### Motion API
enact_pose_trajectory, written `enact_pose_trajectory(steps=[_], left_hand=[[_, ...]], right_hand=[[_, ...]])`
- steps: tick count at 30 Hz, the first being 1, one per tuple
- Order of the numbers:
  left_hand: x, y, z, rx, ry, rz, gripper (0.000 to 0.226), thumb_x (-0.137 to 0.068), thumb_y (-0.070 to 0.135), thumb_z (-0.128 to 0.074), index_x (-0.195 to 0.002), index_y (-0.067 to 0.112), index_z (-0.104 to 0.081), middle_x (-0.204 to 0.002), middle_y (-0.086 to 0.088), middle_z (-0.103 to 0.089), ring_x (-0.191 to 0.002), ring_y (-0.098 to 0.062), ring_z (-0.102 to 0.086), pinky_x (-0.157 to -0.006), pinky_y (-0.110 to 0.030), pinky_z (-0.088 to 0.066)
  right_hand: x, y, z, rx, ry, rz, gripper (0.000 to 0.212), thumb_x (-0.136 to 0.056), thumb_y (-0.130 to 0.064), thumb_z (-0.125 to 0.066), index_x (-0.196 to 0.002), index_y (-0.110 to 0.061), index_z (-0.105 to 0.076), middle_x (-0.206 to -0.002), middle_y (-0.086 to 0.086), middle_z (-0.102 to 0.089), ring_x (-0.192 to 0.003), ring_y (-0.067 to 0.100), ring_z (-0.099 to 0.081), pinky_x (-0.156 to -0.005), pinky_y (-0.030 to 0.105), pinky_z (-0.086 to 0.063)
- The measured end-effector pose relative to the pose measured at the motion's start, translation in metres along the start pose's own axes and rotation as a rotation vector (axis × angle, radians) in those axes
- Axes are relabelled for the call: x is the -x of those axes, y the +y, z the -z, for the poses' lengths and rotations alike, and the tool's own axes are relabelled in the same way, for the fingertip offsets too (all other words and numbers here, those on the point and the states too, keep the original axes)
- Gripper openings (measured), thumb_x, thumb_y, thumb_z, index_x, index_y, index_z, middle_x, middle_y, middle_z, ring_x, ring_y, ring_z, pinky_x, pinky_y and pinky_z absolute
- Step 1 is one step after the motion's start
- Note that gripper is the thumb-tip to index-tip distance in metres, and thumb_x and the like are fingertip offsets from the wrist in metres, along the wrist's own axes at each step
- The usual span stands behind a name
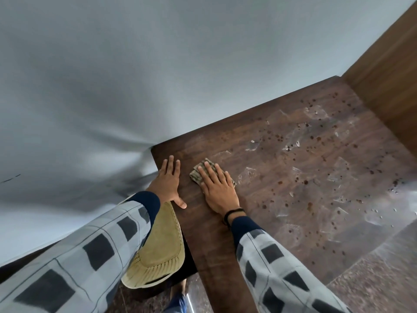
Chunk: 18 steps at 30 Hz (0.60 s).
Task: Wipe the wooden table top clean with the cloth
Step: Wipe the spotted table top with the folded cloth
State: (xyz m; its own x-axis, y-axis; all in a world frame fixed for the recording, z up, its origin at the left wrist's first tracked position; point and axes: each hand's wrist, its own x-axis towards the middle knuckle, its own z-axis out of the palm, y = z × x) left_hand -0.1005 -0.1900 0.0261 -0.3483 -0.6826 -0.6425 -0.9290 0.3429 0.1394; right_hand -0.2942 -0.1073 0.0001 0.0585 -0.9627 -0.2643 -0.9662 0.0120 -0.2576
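The right hand [218, 190] lies flat on a small, mottled brown cloth [194, 175], its fingers [211, 171] straight and slightly spread, pressing the cloth down onto the wooden desk [282, 177] rather than curling round it. These fingers point away and a little to the left. The cloth is a folded pad near the desk's far-left corner. Most of it is covered by the palm, with a crumpled edge showing left of the fingers and a corner showing to the right of the hand. From what shows, its long axis seems to run from far left to near right, though the full outline is hidden. Just to the left, apart from the cloth, the left hand [168, 180] rests open at the desk's left edge, fingers [172, 164] straight and close together, pointing away, thumb stretched out toward the near right. A black band [233, 212] circles the right wrist. To the right of the cloth the desk is speckled with dark brown spots [316, 139] and whitish smears. A tan shoe [162, 245] shows below the left forearm, beside the desk's near-left edge.
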Motion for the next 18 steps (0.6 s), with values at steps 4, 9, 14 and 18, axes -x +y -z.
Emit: enact_pose_trajectory(steps=[4,9,14,18], left_hand=[[0.001,-0.001,0.000,0.043,0.001,-0.015,0.165,-0.049,0.063,-0.090,-0.152,0.010,0.028,-0.155,-0.011,0.042,-0.146,-0.031,0.032,-0.122,-0.049,-0.016],[0.002,0.005,0.005,0.036,-0.014,-0.008,0.164,-0.051,0.057,-0.092,-0.152,0.007,0.027,-0.155,-0.013,0.041,-0.146,-0.034,0.031,-0.121,-0.053,-0.020],[0.001,0.005,0.005,0.050,-0.006,0.011,0.166,-0.049,0.056,-0.093,-0.152,0.007,0.027,-0.154,-0.012,0.042,-0.146,-0.034,0.030,-0.122,-0.052,-0.018],[0.002,-0.001,-0.001,0.105,0.035,0.006,0.167,-0.046,0.056,-0.094,-0.152,0.013,0.029,-0.147,-0.002,0.048,-0.146,-0.026,0.032,-0.121,-0.050,-0.023]], right_hand=[[0.044,0.015,-0.016,0.034,0.027,0.045,0.057,-0.109,-0.043,-0.021,-0.163,-0.036,-0.001,-0.170,-0.012,0.004,-0.158,0.017,0.006,-0.127,0.043,-0.002],[0.014,0.013,-0.011,0.050,0.023,0.027,0.058,-0.109,-0.046,-0.019,-0.163,-0.035,-0.001,-0.170,-0.012,0.004,-0.158,0.018,0.004,-0.127,0.044,-0.004],[-0.061,-0.012,0.009,-0.022,-0.008,-0.039,0.057,-0.110,-0.044,-0.021,-0.163,-0.035,-0.001,-0.171,-0.010,0.006,-0.158,0.020,0.008,-0.127,0.048,-0.001],[-0.034,-0.003,0.003,0.001,0.000,-0.008,0.057,-0.110,-0.045,-0.019,-0.162,-0.038,0.002,-0.170,-0.012,0.008,-0.157,0.018,0.012,-0.128,0.047,-0.001]])
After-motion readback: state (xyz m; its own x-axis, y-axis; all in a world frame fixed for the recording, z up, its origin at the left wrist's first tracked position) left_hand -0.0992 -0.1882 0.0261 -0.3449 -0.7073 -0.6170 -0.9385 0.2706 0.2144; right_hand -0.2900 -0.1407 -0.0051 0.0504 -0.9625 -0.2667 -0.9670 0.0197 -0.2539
